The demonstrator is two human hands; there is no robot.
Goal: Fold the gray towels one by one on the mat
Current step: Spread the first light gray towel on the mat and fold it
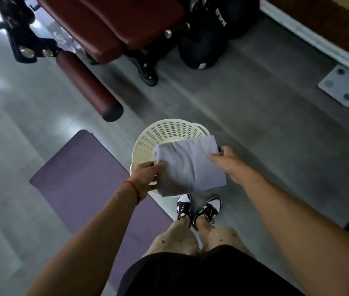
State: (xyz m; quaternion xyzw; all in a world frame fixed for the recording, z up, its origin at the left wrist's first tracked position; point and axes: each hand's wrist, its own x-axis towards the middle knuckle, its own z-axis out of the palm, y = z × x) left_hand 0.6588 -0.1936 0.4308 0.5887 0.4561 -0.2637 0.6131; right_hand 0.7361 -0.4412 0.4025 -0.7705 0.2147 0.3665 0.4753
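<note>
I stand over a folded gray towel (188, 165) held in the air between both hands, above a white perforated laundry basket (165, 131) on the floor. My left hand (146, 176) grips the towel's left edge, thumb on top. Pinching the right edge is my right hand (227, 161). The purple mat (79, 182) lies on the floor to the left of the basket and my feet. The basket's inside is mostly hidden by the towel.
A maroon exercise bench (114, 26) with a padded roller (88, 86) stands at the back left. Black weighted balls (203, 45) sit behind the basket. A white bathroom scale (343, 85) lies at the right by the wall.
</note>
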